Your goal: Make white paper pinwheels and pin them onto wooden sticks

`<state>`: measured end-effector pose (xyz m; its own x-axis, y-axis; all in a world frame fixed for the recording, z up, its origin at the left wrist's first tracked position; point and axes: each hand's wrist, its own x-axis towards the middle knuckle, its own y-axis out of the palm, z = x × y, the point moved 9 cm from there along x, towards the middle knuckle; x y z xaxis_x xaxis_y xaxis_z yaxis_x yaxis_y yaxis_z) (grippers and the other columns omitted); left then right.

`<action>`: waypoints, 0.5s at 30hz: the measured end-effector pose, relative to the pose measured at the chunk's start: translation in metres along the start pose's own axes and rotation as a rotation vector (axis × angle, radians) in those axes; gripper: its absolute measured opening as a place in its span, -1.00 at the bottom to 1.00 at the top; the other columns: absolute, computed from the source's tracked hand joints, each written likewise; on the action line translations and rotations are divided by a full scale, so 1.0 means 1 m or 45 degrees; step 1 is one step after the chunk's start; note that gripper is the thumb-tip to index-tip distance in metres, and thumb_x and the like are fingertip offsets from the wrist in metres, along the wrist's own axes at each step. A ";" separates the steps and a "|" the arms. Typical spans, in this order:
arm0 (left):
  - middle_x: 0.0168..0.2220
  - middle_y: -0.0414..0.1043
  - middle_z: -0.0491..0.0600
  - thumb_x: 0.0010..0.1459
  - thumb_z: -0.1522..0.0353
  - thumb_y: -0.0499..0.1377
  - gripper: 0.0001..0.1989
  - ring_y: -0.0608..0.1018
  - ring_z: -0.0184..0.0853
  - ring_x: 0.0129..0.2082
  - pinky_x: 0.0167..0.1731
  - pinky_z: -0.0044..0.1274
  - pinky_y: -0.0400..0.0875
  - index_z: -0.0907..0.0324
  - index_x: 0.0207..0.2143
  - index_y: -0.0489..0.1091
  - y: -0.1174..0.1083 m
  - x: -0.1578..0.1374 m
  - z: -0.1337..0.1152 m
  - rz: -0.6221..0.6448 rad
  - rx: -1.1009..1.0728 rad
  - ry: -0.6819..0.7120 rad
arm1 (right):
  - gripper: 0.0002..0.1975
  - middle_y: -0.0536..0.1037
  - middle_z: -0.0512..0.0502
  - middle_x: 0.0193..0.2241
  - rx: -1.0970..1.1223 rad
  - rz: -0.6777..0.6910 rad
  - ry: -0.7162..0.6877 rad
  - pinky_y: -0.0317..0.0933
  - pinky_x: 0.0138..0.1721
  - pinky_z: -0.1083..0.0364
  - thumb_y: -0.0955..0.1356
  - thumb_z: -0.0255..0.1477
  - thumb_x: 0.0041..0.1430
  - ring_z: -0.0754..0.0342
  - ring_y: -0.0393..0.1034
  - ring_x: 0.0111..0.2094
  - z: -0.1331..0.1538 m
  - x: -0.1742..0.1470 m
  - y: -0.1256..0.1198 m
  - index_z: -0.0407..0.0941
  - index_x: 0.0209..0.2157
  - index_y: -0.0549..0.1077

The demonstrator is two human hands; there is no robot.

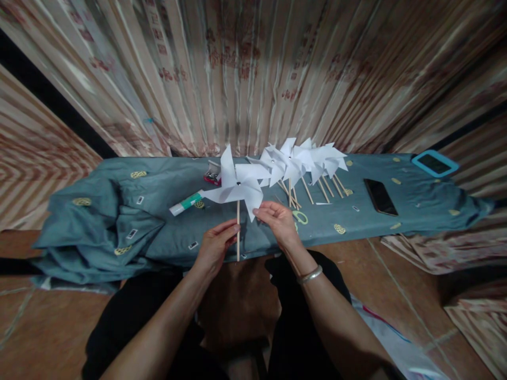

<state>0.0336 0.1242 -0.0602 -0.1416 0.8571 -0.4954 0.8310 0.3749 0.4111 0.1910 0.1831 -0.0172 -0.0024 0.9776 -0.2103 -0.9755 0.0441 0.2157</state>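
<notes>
A white paper pinwheel (pixel 238 184) on a thin wooden stick stands upright in front of me, a dark pin at its centre. My left hand (pixel 217 241) pinches the stick below the blades. At the lower right blade, the fingertips of my right hand (pixel 278 219) close on the paper's tip. Just behind, several finished white pinwheels (pixel 291 161) lie in an overlapping row, sticks pointing toward me. Scissors with yellow-green handles (pixel 300 217) lie partly hidden behind my right hand. A glue stick (pixel 186 203) with a green and white label rests left of the pinwheel.
A small red open box (pixel 212 174) of metal pins sits behind the pinwheel. To the right lie a black phone (pixel 380 197) and a blue-framed device (pixel 434 163). A teal cloth (pixel 150 195) covers the narrow table, bunched at left. Patterned curtains (pixel 253 74) hang behind.
</notes>
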 end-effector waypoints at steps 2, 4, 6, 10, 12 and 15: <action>-0.51 0.55 -0.08 -0.50 0.32 0.51 -0.58 0.50 -0.47 -0.50 -0.43 -0.63 0.38 0.21 -0.45 0.58 0.001 0.000 0.000 0.002 -0.005 -0.004 | -0.63 0.53 0.09 -0.63 0.017 0.000 0.010 0.23 -0.47 0.15 0.60 -0.34 -0.49 0.18 0.33 -0.58 -0.002 0.000 0.001 -0.09 -0.52 0.51; -0.51 0.55 -0.08 -0.51 0.32 0.51 -0.58 0.50 -0.47 -0.50 -0.43 -0.63 0.38 0.21 -0.45 0.58 0.001 0.000 -0.001 0.000 -0.010 -0.008 | -0.62 0.54 0.08 -0.62 0.028 0.014 0.015 0.23 -0.46 0.16 0.61 -0.33 -0.49 0.18 0.33 -0.58 -0.004 -0.001 0.003 -0.09 -0.52 0.52; -0.51 0.55 -0.07 -0.50 0.32 0.51 -0.58 0.50 -0.46 -0.50 -0.42 -0.62 0.38 0.21 -0.45 0.58 0.001 0.000 -0.001 0.000 -0.011 -0.006 | -0.62 0.54 0.08 -0.61 0.023 0.037 0.012 0.23 -0.45 0.16 0.61 -0.33 -0.48 0.19 0.33 -0.57 -0.005 -0.001 0.006 -0.09 -0.52 0.51; -0.50 0.56 -0.06 -0.47 0.32 0.51 -0.60 0.50 -0.44 -0.48 -0.39 -0.59 0.38 0.22 -0.45 0.58 0.001 -0.001 0.000 0.011 -0.012 0.003 | -0.63 0.49 0.11 -0.65 -0.002 0.072 0.006 0.22 -0.44 0.16 0.60 -0.30 -0.46 0.18 0.32 -0.57 -0.004 -0.003 0.012 -0.09 -0.55 0.47; -0.50 0.56 -0.06 -0.48 0.32 0.51 -0.59 0.50 -0.44 -0.48 -0.38 -0.59 0.38 0.22 -0.45 0.58 0.001 -0.001 0.000 0.017 -0.018 0.000 | -0.63 0.48 0.12 -0.66 -0.010 0.087 0.016 0.22 -0.44 0.16 0.60 -0.29 -0.46 0.18 0.32 -0.57 -0.004 -0.004 0.016 -0.08 -0.56 0.46; -0.50 0.56 -0.06 -0.49 0.31 0.51 -0.58 0.50 -0.45 -0.48 -0.39 -0.60 0.37 0.22 -0.44 0.59 0.002 0.000 0.001 0.027 -0.023 -0.002 | -0.63 0.48 0.12 -0.66 -0.004 0.106 0.036 0.20 -0.44 0.17 0.60 -0.29 -0.48 0.21 0.29 -0.58 -0.004 -0.006 0.021 -0.09 -0.58 0.47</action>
<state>0.0360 0.1244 -0.0601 -0.1234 0.8644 -0.4874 0.8240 0.3629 0.4351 0.1699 0.1770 -0.0150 -0.0898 0.9717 -0.2184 -0.9724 -0.0380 0.2304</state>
